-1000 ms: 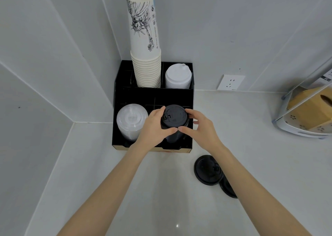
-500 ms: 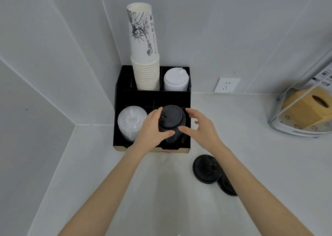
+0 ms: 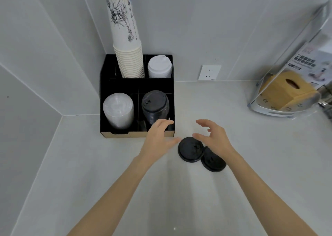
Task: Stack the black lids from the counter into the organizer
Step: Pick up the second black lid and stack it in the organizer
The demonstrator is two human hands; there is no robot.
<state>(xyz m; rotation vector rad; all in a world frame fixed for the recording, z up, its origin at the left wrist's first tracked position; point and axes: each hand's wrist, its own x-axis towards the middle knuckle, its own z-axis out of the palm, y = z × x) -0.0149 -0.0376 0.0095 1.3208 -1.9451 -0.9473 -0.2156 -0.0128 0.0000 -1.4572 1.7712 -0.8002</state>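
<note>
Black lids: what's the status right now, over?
Left hand and right hand open, empty. Two black lids on counter, overlapping. Black stack sits in organizer, front right compartment. Nothing blocking.

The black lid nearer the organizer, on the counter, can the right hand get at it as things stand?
Probably yes. The right hand hovers open just above that black lid, and nothing lies over it. The left hand is close on the other side but not over it, and the second lid looks tucked against its far edge.

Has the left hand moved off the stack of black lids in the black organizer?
Yes. The left hand has pulled back from the black lid stack to the organizer front edge, open and empty.
</note>
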